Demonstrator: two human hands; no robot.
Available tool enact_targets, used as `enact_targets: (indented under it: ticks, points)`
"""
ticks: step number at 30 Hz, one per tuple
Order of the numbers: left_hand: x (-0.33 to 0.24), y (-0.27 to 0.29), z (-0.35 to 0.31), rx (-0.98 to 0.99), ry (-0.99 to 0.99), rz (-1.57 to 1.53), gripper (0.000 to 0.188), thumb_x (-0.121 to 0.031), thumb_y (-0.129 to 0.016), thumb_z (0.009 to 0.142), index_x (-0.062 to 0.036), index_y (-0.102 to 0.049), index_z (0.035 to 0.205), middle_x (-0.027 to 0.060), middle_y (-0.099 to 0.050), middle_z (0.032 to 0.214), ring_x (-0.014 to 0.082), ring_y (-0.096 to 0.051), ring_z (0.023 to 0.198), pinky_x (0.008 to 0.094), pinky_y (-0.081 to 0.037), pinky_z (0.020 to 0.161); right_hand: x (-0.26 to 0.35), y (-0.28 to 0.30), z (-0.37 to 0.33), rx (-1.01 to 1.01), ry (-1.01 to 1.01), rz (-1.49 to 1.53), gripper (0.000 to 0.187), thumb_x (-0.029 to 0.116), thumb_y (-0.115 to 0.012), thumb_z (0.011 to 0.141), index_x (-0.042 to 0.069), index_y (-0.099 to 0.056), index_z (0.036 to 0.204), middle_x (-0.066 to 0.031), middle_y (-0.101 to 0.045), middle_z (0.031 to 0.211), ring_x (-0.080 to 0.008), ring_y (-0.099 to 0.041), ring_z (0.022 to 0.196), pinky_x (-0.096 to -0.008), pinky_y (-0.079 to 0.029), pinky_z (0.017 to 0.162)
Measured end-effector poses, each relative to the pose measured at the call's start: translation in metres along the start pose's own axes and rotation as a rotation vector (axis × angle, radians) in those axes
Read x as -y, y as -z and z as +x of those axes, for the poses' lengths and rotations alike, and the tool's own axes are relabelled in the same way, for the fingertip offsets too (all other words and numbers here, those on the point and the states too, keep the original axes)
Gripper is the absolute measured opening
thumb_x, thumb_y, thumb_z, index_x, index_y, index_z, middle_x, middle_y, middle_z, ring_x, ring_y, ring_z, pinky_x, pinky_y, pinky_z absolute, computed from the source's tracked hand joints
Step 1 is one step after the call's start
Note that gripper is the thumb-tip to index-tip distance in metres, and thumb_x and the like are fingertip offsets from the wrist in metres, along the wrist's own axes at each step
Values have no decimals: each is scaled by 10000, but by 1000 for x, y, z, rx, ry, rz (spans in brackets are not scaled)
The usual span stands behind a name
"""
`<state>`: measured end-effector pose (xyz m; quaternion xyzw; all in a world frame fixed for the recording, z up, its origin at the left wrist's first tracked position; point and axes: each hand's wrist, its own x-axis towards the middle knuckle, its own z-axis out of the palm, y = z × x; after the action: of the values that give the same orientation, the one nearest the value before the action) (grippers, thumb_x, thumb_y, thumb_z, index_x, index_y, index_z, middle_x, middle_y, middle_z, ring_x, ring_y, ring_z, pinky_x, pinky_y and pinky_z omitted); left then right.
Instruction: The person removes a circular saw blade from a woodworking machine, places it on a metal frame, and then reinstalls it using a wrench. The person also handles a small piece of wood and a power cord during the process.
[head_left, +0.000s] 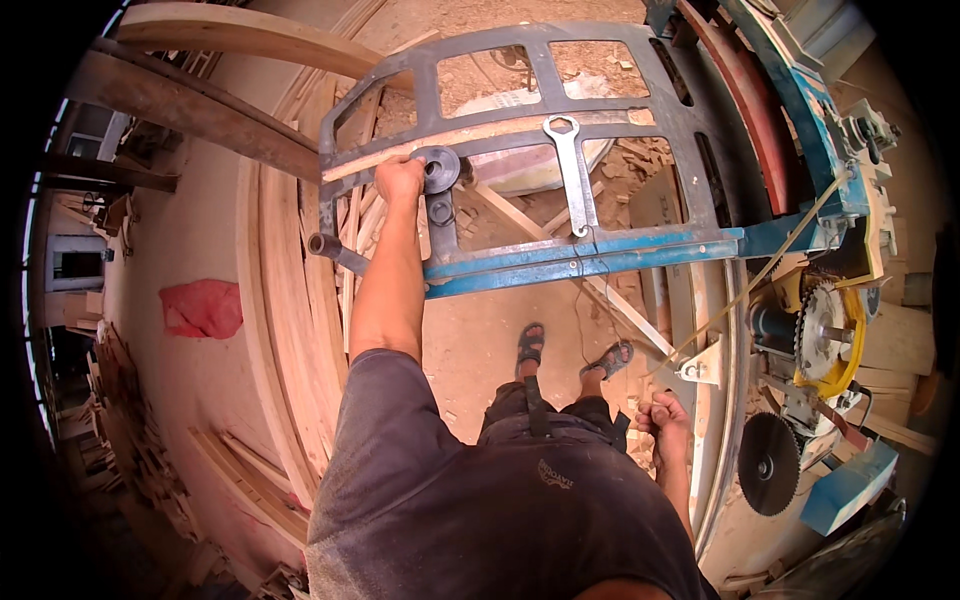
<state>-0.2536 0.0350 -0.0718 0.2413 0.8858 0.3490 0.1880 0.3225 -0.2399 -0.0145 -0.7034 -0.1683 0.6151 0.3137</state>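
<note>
My left hand (pixel 400 180) reaches out over a grey slotted metal frame (pixel 500 50), its fingers closed on the edge of a dark round metal flange (pixel 442 168). Close below the flange lies a small dark ring nut (pixel 440 208). To the right, a large silver wrench (pixel 570 180) rests across the frame, its hexagonal ring end pointing away from me. My right hand (pixel 665 425) hangs near my body with curled fingers. Whatever it holds, if anything, cannot be made out.
A blue rail (pixel 590 255) edges the frame. At right stand a toothed saw blade (pixel 822 320) by a yellow guard, a dark circular blade (pixel 769 463) and a blue box (pixel 850 487). Long planks (pixel 270 300) run along the left; a red cloth (pixel 203 309) lies on the floor.
</note>
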Motion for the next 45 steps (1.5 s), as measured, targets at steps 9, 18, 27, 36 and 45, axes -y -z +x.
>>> enact_targets:
  ticks: [9, 18, 27, 36, 45]
  points:
    - [16, 33, -3, -112, -402, 94, 548, -222, -728, 871, 76, -595, 1311, 267, -674, 1198, 342, -677, 1047, 401, -524, 912, 62, 31, 32, -44, 142, 16, 268, 10, -512, 922, -48, -578, 1176, -114, -691, 953, -157, -655, 734, -276, -537, 638]
    - [-75, 2, -258, -67, -1038, -228, 178, 23, -604, 939, 94, -659, 1091, 194, -676, 1018, 306, -636, 911, 385, -513, 842, 136, 175, 71, -453, 416, 265, 238, 6, -569, 938, -30, -590, 1173, -114, -702, 991, -157, -675, 788, -272, -554, 668]
    - [-168, -166, -535, 1293, -549, -552, 273, 53, -609, 926, 105, -619, 1194, 150, -691, 1084, 202, -668, 978, 294, -536, 860, 194, 315, 175, -977, 592, -182, 456, 194, -646, 853, 22, -640, 1276, -218, -669, 1232, -340, -635, 1164, -370, -474, 1009]
    - [-257, -355, -623, 1417, -6, -490, 722, 0, -644, 909, 173, -237, 1481, 186, -653, 1124, 228, -680, 907, 314, -556, 862, 273, 383, 236, -917, 336, -313, 579, 214, -552, 850, 80, -549, 1413, -213, -553, 1414, -347, -499, 1343, -388, -373, 1129]
    - [-279, -373, -644, 1254, -17, -358, 546, 53, -608, 843, 186, -457, 1351, 136, -672, 921, 170, -641, 721, 280, -540, 656, 272, 413, 265, -819, 326, -21, 484, 151, -605, 813, 77, -651, 1289, -171, -634, 1327, -313, -579, 1259, -349, -433, 1056]
